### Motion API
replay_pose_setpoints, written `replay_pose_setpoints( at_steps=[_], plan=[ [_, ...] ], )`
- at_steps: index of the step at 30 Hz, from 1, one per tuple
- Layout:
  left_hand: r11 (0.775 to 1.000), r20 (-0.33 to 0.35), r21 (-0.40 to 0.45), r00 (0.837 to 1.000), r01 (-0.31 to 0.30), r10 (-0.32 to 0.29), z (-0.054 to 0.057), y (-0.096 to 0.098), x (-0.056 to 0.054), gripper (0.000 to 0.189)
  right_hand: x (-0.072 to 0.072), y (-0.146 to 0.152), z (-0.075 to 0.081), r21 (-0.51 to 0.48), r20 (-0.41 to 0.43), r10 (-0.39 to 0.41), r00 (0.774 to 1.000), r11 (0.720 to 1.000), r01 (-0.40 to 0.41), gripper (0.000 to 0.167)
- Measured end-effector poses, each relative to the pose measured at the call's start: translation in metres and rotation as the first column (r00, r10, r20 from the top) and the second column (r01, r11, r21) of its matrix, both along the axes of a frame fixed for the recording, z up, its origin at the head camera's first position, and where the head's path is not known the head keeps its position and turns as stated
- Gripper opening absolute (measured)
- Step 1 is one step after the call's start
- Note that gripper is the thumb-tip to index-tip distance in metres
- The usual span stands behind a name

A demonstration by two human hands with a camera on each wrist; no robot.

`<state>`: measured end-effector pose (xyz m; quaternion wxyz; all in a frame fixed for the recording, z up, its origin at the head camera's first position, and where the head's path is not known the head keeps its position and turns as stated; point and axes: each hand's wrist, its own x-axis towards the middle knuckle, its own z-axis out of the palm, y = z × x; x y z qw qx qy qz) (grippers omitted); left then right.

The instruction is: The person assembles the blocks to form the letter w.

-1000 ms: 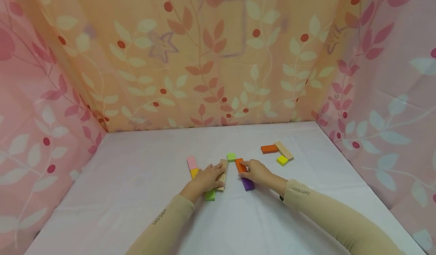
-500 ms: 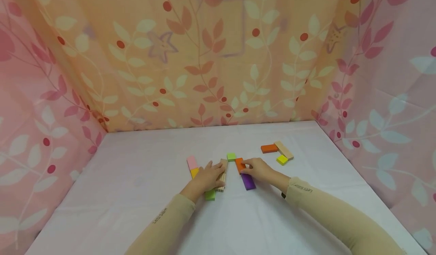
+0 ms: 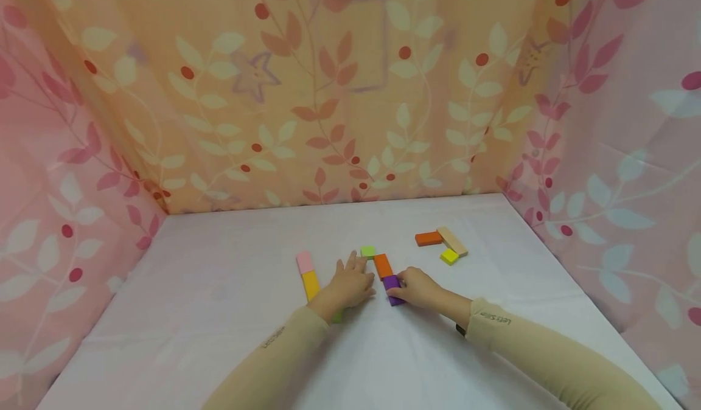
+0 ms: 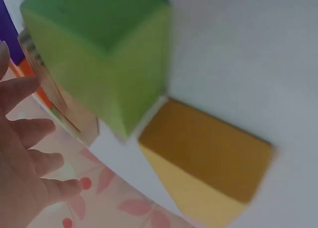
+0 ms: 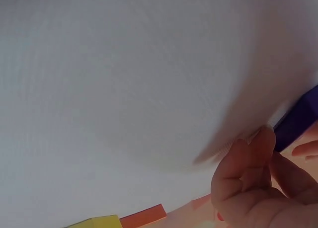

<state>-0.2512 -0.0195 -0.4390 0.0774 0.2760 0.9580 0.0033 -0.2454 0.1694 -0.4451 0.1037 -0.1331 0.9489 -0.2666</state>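
My left hand (image 3: 350, 285) hovers or rests, with fingers spread, over the middle of the block layout; contact cannot be told. It hides the plain wooden block in the head view; the left wrist view shows this wooden block (image 4: 82, 121) beyond a green block (image 4: 99, 49) and a yellow-orange block (image 4: 208, 143). With thumb and fingers, my right hand (image 3: 421, 289) pinches a purple block (image 3: 391, 282). Directly beyond that, an orange block (image 3: 383, 266) lies end to end with it. A small lime block (image 3: 368, 252) sits at the orange block's far left corner.
Left of the left hand, a pink block (image 3: 304, 262) meets the yellow-orange one. Farther back right lie another orange block (image 3: 428, 239), a plain wooden block (image 3: 453, 241) and a small yellow block (image 3: 449, 257). Patterned curtains (image 3: 328, 124) rise round the white tabletop (image 3: 230, 337).
My left hand has shifted right and spread its fingers, covering the wooden block. The right hand has gone from the orange block to the purple one, now in line with it. The view has shifted slightly.
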Motion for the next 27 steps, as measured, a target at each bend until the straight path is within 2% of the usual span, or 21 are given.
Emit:
replay_pose_setpoints(
  at_steps=[5,12,20,23,27],
  plan=[
    [0.999,0.012,-0.037,1.000,-0.027,0.027,-0.003,0.013,0.000,0.044,-0.002,0.003,-0.001,0.010,-0.018,0.032,0.999,0.999,-0.032,0.053],
    [0.998,0.007,-0.057,1.000,-0.020,0.020,-0.003,0.021,0.001,0.046,-0.005,0.001,-0.001,0.000,0.051,-0.045,0.998,0.999,0.045,0.052],
    [0.997,0.014,-0.069,1.000,-0.020,0.021,-0.002,0.024,0.001,0.047,0.001,0.004,-0.004,0.024,0.030,-0.048,0.998,0.999,0.048,0.055],
    [0.996,-0.008,-0.092,1.000,-0.017,0.016,-0.001,0.025,0.002,0.047,0.006,0.002,-0.009,0.037,0.012,-0.024,1.000,0.999,0.024,0.046],
    [0.994,-0.018,-0.107,1.000,-0.010,0.008,-0.004,0.027,0.004,0.046,0.013,0.000,-0.014,-0.023,-0.001,-0.011,1.000,1.000,0.011,0.029]
  ],
)
